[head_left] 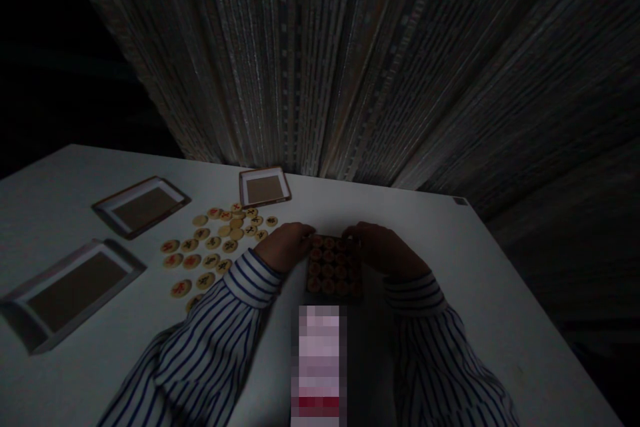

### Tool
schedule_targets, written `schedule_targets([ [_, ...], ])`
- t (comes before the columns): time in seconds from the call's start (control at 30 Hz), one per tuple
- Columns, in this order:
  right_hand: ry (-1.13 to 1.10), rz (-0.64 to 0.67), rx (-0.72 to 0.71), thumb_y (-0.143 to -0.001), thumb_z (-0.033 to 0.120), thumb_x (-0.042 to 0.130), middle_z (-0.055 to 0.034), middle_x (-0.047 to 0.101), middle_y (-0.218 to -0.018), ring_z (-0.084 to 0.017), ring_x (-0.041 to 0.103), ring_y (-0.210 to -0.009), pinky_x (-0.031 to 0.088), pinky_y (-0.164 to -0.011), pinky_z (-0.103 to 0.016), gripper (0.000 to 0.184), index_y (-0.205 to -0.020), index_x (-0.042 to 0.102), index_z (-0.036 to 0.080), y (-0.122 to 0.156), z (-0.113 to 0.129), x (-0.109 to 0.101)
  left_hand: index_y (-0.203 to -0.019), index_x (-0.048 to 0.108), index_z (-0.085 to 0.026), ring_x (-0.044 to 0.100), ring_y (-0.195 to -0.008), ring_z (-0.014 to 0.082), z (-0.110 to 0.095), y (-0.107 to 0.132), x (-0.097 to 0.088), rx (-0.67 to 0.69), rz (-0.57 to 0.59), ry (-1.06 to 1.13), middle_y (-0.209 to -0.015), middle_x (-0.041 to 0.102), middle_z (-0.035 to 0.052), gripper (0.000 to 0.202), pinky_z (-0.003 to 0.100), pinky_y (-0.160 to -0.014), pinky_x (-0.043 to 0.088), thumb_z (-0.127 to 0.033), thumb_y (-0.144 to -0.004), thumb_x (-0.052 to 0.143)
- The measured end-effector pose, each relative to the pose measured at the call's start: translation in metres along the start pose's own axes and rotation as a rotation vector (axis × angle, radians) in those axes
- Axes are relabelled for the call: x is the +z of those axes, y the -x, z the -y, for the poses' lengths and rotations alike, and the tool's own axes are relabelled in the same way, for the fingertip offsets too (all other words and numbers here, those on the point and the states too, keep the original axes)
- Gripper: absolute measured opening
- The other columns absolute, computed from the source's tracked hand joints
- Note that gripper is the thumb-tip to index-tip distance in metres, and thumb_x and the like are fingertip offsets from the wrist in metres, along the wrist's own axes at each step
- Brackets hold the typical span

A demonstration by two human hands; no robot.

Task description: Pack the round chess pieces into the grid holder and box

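A small square box point(334, 296) filled with rows of round xiangqi pieces point(329, 270) lies on the table in front of me. At its far left corner is my left hand point(286, 246), fingers closed on the edge. My right hand point(387, 251) is at the far right corner, its fingers curled in against the box and the pieces there. What those right fingers grip is too dark to make out. To the left of my left sleeve lie several loose xiangqi pieces point(213, 242), some with red characters, some with dark ones, some plain side up.
On the white table point(430, 227), an open tray-like box part point(75, 293) lies at the left, another point(141, 207) behind it, and a third point(265, 187) near the far edge. A striped curtain point(300, 67) hangs behind the table. The light is dim.
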State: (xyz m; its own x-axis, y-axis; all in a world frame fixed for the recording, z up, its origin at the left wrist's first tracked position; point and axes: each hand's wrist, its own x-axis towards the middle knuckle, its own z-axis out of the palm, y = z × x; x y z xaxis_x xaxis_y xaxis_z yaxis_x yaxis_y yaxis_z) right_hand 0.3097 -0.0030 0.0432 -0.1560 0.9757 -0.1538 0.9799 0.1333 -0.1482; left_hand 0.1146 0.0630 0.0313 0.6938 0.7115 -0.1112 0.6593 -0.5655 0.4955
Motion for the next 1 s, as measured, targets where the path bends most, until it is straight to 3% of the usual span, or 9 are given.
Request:
schedule_targets([
  [0.3, 0.039, 0.049, -0.055, -0.089, 0.030, 0.036, -0.0061, 0.062, -0.094, -0.016, 0.059, -0.081, 0.040, -0.063, -0.025, 0.029, -0.103, 0.061, 0.023, -0.0016, 0.0050, 0.0016, -0.103, 0.064, -0.016, 0.062, -0.092, 0.0206, 0.0011, 0.0005, 0.0012, 0.027, -0.002, -0.024, -0.099, 0.068, 0.0097, 0.031, 0.028, -0.076, 0.045, -0.022, -0.085, 0.039],
  [0.67, 0.043, 0.038, -0.062, -0.087, 0.027, 0.041, -0.0058, 0.061, -0.091, -0.016, 0.059, -0.080, 0.040, -0.062, -0.024, 0.023, -0.097, 0.061, 0.021, -0.0024, 0.0033, 0.0045, -0.100, 0.065, -0.016, 0.062, -0.091, 0.0209, 0.0036, 0.0004, 0.0025, 0.031, 0.005, -0.027, -0.097, 0.068, 0.0094, 0.031, 0.029, -0.074, 0.045, -0.022, -0.083, 0.039],
  [1.0, -0.022, 0.017, -0.021, -0.086, 0.030, 0.044, -0.0061, 0.062, -0.094, -0.017, 0.058, -0.081, 0.040, -0.064, -0.025, 0.025, -0.104, 0.060, 0.022, -0.0017, 0.0008, 0.0018, -0.099, 0.065, -0.016, 0.062, -0.092, 0.0208, 0.0031, 0.0007, 0.0019, 0.045, 0.015, -0.019, -0.098, 0.068, 0.0093, 0.031, 0.029, -0.074, 0.045, -0.020, -0.083, 0.039],
])
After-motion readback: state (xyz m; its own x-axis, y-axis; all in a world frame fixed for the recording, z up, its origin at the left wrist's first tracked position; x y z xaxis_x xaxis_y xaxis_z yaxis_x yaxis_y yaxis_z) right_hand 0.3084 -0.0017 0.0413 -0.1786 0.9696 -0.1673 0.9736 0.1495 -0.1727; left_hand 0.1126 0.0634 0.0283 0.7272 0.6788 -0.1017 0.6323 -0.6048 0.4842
